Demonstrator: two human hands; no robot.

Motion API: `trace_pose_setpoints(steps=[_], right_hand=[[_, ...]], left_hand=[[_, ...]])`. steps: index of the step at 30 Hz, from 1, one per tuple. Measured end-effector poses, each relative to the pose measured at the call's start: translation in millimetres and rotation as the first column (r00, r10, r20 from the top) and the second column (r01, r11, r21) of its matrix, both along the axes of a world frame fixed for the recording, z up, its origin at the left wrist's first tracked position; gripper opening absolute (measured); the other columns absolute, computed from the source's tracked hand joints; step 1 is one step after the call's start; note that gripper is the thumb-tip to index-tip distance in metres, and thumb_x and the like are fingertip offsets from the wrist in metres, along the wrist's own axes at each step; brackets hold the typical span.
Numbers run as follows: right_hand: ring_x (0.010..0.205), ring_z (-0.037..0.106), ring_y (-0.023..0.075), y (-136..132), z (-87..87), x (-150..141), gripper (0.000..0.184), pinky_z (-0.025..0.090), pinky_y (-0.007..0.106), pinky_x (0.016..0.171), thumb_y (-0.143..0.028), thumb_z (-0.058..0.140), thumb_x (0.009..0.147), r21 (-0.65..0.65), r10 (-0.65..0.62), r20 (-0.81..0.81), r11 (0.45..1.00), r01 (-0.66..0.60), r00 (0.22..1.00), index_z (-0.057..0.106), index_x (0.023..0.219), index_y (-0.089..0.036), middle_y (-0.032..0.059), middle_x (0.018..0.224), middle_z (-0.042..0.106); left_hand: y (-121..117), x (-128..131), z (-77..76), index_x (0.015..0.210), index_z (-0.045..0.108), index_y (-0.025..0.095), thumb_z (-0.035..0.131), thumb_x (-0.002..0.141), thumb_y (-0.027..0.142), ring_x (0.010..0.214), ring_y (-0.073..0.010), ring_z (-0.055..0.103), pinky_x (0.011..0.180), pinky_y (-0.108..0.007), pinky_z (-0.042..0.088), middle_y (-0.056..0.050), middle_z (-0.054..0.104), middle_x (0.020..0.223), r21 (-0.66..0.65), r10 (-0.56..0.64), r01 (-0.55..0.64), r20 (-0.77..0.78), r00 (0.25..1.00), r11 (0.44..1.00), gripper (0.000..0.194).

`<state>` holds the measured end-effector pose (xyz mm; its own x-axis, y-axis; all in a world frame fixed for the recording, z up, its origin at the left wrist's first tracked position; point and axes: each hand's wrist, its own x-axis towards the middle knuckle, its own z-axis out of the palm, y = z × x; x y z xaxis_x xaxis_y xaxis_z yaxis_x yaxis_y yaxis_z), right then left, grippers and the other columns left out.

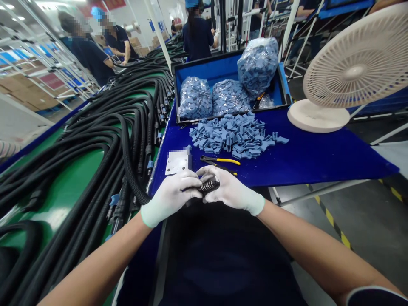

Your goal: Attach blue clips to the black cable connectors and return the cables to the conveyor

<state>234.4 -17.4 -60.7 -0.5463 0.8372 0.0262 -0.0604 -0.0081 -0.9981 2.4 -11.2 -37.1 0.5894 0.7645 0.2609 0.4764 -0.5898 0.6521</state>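
Observation:
Both hands wear white gloves and meet in front of my body at the table's near edge. Between them is a dark piece with a bright metal spring (208, 185) coiled on it. My left hand (175, 193) pinches its left end. My right hand (228, 189) curls around the other end, and the fingers cover much of the piece. Just behind the left hand sits a metal block (177, 162) with screw holes. Yellow-handled pliers (223, 160) lie beyond the hands, and a second yellow handle is partly hidden. Farther back spreads a heap of blue plastic clips (231, 136).
A black-rimmed blue bin (219, 63) holds several clear bags of blue clips (195, 98). To the right stands a beige fan (355, 72). Long black corrugated hoses (105, 127) cover the green conveyor (79, 178) on the left. Several people (199, 32) stand farther back.

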Motion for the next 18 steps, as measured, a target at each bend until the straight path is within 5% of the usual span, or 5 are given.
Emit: trace_pose_setpoints(steps=[4, 7, 14, 16, 18], right_hand=[[0.102, 0.069, 0.0241, -9, -0.3, -3, 0.062, 0.056, 0.035, 0.083, -0.007, 0.075, 0.068, -0.061, -0.019, -0.036, 0.998, 0.017, 0.999, 0.062, 0.126, -0.023, 0.0046, 0.117, 0.072], [0.106, 0.069, 0.0249, -9, -2.7, -4, 0.057, 0.056, 0.037, 0.088, -0.005, 0.074, 0.068, -0.043, -0.065, -0.05, 0.997, 0.063, 0.997, 0.065, 0.121, -0.023, 0.0043, 0.116, 0.074], [0.102, 0.072, 0.0254, -16, -7.3, -4, 0.038, 0.059, 0.042, 0.091, -0.014, 0.079, 0.07, -0.031, -0.316, -0.115, 0.949, 0.315, 0.942, 0.073, 0.107, -0.022, 0.0047, 0.115, 0.075], [0.11, 0.071, 0.0259, -28, -9.0, -10, 0.04, 0.058, 0.044, 0.097, -0.017, 0.08, 0.074, -0.081, -0.393, -0.186, 0.919, 0.385, 0.901, 0.07, 0.112, -0.024, 0.0051, 0.127, 0.073], [0.114, 0.071, 0.0262, -35, -10.0, -15, 0.048, 0.057, 0.044, 0.101, -0.021, 0.086, 0.073, -0.06, -0.301, -0.164, 0.954, 0.295, 0.939, 0.069, 0.118, -0.026, 0.0053, 0.131, 0.072]], left_hand=[[9, 7, 0.9, 0.125, 0.063, 0.022, 0.084, 0.065, 0.01, 0.095, -0.023, 0.072, 0.082, -0.037, 0.058, -0.004, 0.073, 0.108, -0.405, 0.145, -0.146, -0.031, 0.989, 0.903, 0.065], [13, 14, 0.2, 0.119, 0.065, 0.02, 0.079, 0.062, 0.008, 0.099, -0.0245, 0.072, 0.087, -0.039, 0.058, -0.004, 0.075, 0.107, -0.53, 0.102, -0.099, -0.023, 0.995, 0.843, 0.06], [-41, 19, 4.5, 0.092, 0.078, 0.024, 0.079, 0.082, 0.034, 0.089, -0.0263, 0.071, 0.09, -0.047, 0.057, -0.006, 0.077, 0.093, -0.177, 0.413, -0.413, -0.041, 0.91, 0.893, 0.014], [-58, 15, -0.3, 0.09, 0.079, 0.024, 0.076, 0.086, 0.038, 0.086, -0.0273, 0.073, 0.087, -0.048, 0.06, -0.007, 0.078, 0.091, -0.443, 0.506, -0.413, 0.113, 0.855, 0.796, 0.015], [-64, 8, -6.3, 0.1, 0.077, 0.024, 0.066, 0.094, 0.046, 0.093, -0.0281, 0.074, 0.087, -0.049, 0.062, -0.009, 0.078, 0.099, -0.676, 0.67, -0.334, 0.322, 0.669, 0.657, 0.025]])
